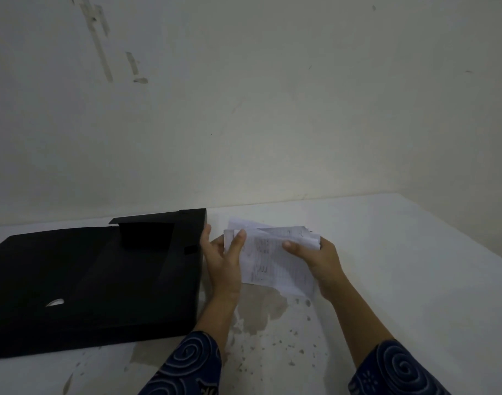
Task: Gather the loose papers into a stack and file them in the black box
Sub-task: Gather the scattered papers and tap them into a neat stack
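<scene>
A bunch of white printed papers [275, 260] is held upright above the white table, just right of the black box [96, 280]. My left hand [222, 263] grips the papers' left edge, thumb across the front. My right hand [321, 260] holds their right side, thumb on the printed face. The sheets are uneven, with corners sticking out at the top. The black box lies flat on the table at the left with a small flap [147, 229] raised near its far edge; its right side almost touches my left hand.
The white table [401, 266] is stained and speckled under my forearms. It meets a pale wall [272, 109] at the back and angles away on the right. Blue patterned sleeves cover both forearms at the bottom.
</scene>
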